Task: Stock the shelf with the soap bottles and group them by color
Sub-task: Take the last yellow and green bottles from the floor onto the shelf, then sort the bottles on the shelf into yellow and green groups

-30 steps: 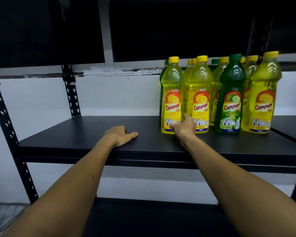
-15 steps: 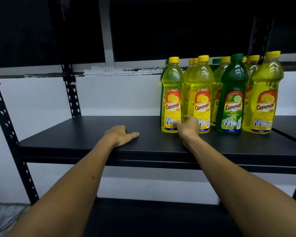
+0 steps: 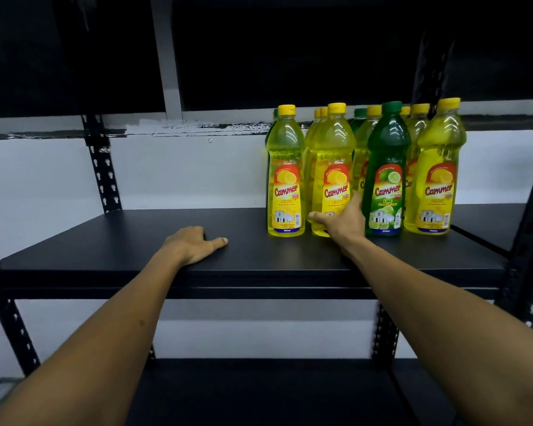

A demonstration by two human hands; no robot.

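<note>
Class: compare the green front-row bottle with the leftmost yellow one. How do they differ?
The green bottle has a green cap and a LIME label; the yellow bottle has a yellow cap and a LEMON label. The green bottle stands among yellow ones; the yellow bottle ends the row. Both stand upright, same shape and brand, on the shelf.

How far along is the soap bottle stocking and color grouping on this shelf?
Done: bottles stand upright on the shelf. In hand: the right hand grips a front yellow bottle; the left hand rests on the shelf. Left: the green bottle sits among yellows.
</note>
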